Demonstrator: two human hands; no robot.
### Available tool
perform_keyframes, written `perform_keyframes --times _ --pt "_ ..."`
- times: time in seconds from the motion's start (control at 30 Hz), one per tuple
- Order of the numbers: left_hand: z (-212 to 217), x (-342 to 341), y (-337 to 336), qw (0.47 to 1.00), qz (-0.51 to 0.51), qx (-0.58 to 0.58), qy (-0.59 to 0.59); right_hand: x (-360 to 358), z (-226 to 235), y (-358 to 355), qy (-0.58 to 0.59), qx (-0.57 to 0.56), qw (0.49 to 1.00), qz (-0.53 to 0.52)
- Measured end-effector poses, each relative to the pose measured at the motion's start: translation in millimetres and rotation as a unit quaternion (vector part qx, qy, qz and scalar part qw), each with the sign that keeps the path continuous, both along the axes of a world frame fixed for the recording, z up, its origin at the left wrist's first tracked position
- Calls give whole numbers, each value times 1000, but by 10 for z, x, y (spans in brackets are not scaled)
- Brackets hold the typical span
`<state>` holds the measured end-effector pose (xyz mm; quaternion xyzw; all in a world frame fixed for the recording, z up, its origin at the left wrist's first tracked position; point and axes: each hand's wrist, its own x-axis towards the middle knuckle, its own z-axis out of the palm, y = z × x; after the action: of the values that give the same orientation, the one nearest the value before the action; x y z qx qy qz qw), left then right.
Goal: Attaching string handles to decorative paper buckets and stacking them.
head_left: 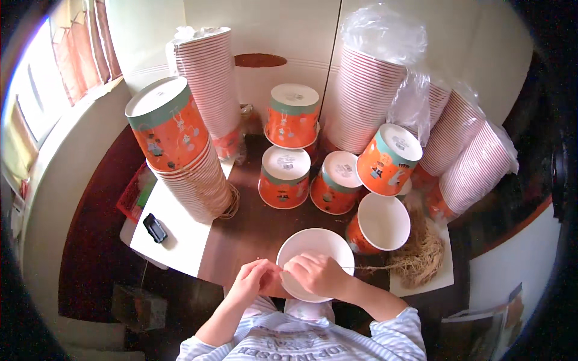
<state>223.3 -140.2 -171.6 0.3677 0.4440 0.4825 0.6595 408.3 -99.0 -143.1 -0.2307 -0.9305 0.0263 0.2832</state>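
Note:
Close to my body, a paper bucket [319, 239] has its white inside turned up toward me. Over its opening my right hand [316, 275] is closed, fingers bent inward. A thin strand of twine runs from beside this hand toward a tangled heap of tan twine [421, 259] at the right. At the bucket's left rim, my left hand [260, 280] is pinched, its fingertips close to the right hand's. Whatever lies between the left fingertips is too small to make out. Another orange bucket [382, 221] stands mouth-up just beyond, beside the twine.
Upside-down orange-and-green buckets [285, 171] stand mid-table. A tall nested stack [174, 132] rises at left, near a small black tray [155, 228] on white board [174, 246]. Plastic-wrapped bucket stacks [367, 96] line the back and right. A red basket [129, 201] sits at the left edge.

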Motion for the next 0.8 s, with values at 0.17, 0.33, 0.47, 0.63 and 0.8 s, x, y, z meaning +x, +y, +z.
perform_keyframes --times 0.17,0.33,0.47,0.63,0.8 --pt "25 6 43 978 -123 -133 -104 4 123 -34 -53 72 996 13" --pt "11 -29 25 971 -154 -145 -113 1 135 -41 -64 75 995 18" --pt "34 -56 25 979 -153 -119 -68 10 112 -23 -50 41 998 20" --pt "47 -15 -4 970 -102 103 196 -12 40 -16 13 -78 997 14" --pt "137 9 -13 702 -19 447 554 -14 -20 34 75 -196 978 -11"
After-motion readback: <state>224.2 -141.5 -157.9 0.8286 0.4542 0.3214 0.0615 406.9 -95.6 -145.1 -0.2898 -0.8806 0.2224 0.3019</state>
